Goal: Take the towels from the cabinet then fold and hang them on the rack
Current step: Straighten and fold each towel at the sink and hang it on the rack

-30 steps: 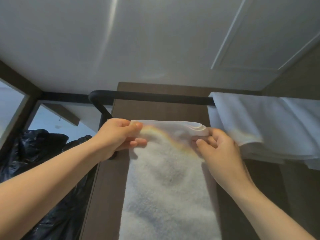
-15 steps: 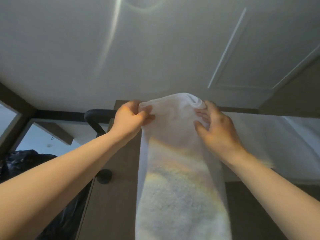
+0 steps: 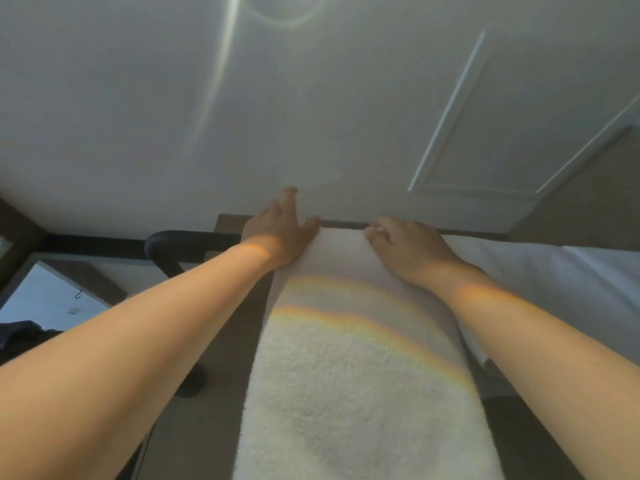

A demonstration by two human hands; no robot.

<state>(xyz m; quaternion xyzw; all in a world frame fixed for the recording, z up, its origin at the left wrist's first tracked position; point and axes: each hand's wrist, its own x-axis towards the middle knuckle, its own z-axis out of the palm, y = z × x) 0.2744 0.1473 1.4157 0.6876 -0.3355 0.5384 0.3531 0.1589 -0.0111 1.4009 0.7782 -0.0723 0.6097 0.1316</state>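
A folded white towel (image 3: 360, 375) hangs down toward me, its top edge draped over the black rack bar (image 3: 187, 242). My left hand (image 3: 280, 230) rests on the towel's upper left corner with straight fingers reaching past the bar. On the upper right corner lies my right hand (image 3: 405, 247), palm down; its fingertips curl over the towel's top edge. A second white towel (image 3: 561, 282) hangs on the same bar to the right.
The bar bends down at its left end to a round wall mount (image 3: 192, 384) on a brown wooden panel (image 3: 194, 427). White ceiling fills the upper view. A dark bag (image 3: 20, 336) shows at the far left.
Both hands lifted the towel's top edge from below the bar up and over it. Their pinch on the corners gave way to flatter hands lying on the draped towel.
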